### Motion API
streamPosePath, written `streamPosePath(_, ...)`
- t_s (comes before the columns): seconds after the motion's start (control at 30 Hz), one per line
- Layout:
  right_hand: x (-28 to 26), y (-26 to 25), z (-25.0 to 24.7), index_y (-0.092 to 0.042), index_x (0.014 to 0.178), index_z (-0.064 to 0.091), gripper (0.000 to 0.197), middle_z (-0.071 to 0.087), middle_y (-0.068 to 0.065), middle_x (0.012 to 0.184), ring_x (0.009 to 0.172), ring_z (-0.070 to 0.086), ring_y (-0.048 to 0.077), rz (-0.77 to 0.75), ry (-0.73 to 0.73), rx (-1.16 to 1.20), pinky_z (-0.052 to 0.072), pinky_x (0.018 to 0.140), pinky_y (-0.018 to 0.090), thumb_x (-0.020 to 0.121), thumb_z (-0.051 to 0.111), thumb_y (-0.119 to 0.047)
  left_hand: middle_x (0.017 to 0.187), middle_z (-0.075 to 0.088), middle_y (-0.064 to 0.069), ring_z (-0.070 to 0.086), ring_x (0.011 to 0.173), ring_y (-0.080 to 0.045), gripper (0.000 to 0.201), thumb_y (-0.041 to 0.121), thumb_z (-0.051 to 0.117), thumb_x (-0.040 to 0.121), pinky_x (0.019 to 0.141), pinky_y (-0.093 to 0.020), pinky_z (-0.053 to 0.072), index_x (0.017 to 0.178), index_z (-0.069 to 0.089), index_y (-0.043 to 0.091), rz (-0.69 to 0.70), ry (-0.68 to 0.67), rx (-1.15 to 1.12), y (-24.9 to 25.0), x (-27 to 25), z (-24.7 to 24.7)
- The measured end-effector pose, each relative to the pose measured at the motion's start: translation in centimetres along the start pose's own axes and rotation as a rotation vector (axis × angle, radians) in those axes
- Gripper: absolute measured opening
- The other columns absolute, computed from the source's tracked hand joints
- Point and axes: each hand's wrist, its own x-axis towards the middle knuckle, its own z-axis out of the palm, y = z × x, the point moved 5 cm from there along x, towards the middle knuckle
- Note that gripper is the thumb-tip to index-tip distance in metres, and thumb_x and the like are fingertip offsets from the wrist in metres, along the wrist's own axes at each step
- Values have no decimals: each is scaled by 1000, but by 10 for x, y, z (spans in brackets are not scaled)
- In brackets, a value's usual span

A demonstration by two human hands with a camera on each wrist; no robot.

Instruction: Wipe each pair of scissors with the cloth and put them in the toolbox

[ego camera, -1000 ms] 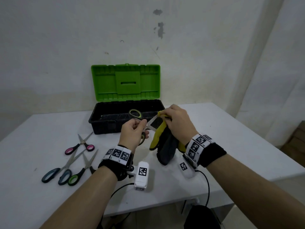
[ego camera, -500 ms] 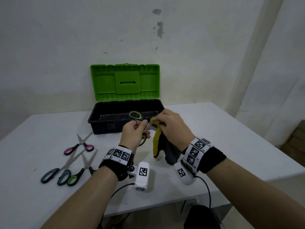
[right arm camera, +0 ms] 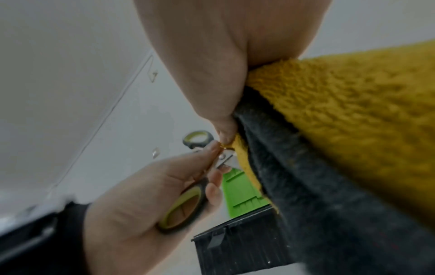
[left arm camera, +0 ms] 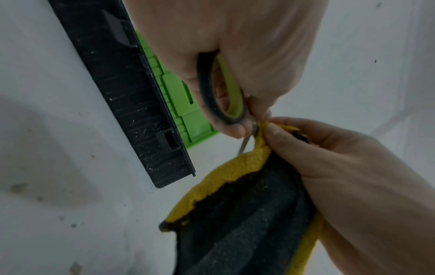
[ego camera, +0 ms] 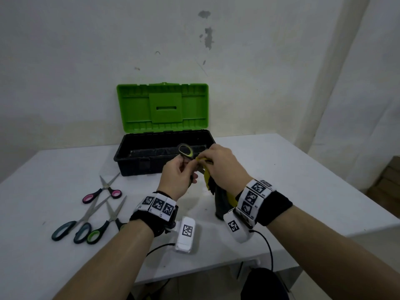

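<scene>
We are mid-wipe on the yellow-handled scissors [ego camera: 185,150], held in the air just in front of the open toolbox [ego camera: 138,163]. Our left hand [ego camera: 177,176] is clamped round the handles, and our right hand [ego camera: 225,165] pinches the yellow-and-grey cloth [left arm camera: 237,214] onto the blades close to the pivot (most of the blade is hidden in the fold). Next, we judge, the cloth should draw out toward the tips, then the pair goes into the box. Three more pairs [ego camera: 86,215] wait on the counter [ego camera: 303,180].
</scene>
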Motion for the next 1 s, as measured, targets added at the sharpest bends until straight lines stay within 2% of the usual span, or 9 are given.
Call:
streamPosePath(0.17, 11, 34, -19, -19, 104, 73, 18, 61, 8, 100, 94, 58, 24, 204, 55, -61, 45, 79, 30, 95, 57, -21, 72, 65, -6, 62, 53, -12, 18, 12, 59, 98, 55, -28, 53, 80, 58, 9, -16, 15, 17, -3, -2, -5)
streamPosePath(0.23, 10, 34, -26, -19, 100, 73, 15, 63, 6, 95, 91, 58, 21, 174, 103, -20, 45, 78, 30, 93, 60, -21, 73, 62, -9, 61, 52, -10, 19, 12, 59, 98, 53, -27, 53, 81, 57, 6, -69, 51, -51, -6, -1, -6)
streamPosePath(0.3, 5, 16, -22, -18, 97, 74, 12, 65, 2, 92, 85, 57, 16, 36, 59, 40, 47, 77, 28, 90, 64, -19, 72, 59, -9, 59, 49, -9, 18, 12, 58, 99, 51, -25, 54, 83, 56, 2, -122, 84, -120, -7, 0, -5)
streamPosePath(0.37, -4, -2, -12, -18, 93, 75, 10, 66, 0, 89, 81, 60, 16, -92, -29, 32, 50, 75, 32, 86, 69, -19, 69, 59, -8, 59, 49, -10, 19, 13, 58, 99, 51, -25, 53, 86, 57, 0, -146, 84, -164, -6, 1, -1)
streamPosePath(0.43, -6, -4, -6, -17, 91, 74, 8, 66, 0, 89, 81, 61, 19, -112, -56, -3, 52, 73, 38, 84, 70, -19, 67, 60, -7, 59, 49, -11, 20, 14, 58, 99, 50, -25, 52, 86, 58, -1, -166, 74, -203, -6, 0, 2)
streamPosePath(0.67, 7, 35, -28, -15, 86, 69, 6, 63, 3, 87, 82, 59, 24, 141, 166, -42, 48, 71, 35, 88, 64, -12, 66, 55, -9, 55, 49, -12, 24, 14, 57, 100, 50, -21, 49, 78, 57, 4, -245, 92, -355, -6, -4, -1)
streamPosePath(0.77, 0, 13, -23, -15, 85, 69, 4, 63, 2, 83, 77, 58, 21, -2, 198, 57, 48, 67, 35, 87, 65, -13, 67, 53, -12, 53, 47, -12, 23, 13, 57, 100, 48, -20, 48, 80, 56, 3, -240, 103, -363, -5, -1, -3)
streamPosePath(0.87, -3, -4, -10, -15, 87, 70, 5, 63, 2, 85, 76, 59, 22, -98, 89, 32, 50, 66, 41, 87, 65, -14, 68, 54, -13, 54, 47, -12, 22, 12, 57, 100, 48, -22, 48, 81, 56, 2, -233, 77, -336, -6, -1, 1)
streamPosePath(1.0, 7, 20, -17, -16, 93, 72, 11, 63, 5, 90, 83, 59, 24, 101, 100, -29, 51, 73, 40, 91, 61, -17, 67, 60, -11, 57, 50, -13, 21, 15, 58, 99, 51, -24, 50, 82, 60, 2, -215, 78, -276, -7, -2, -2)
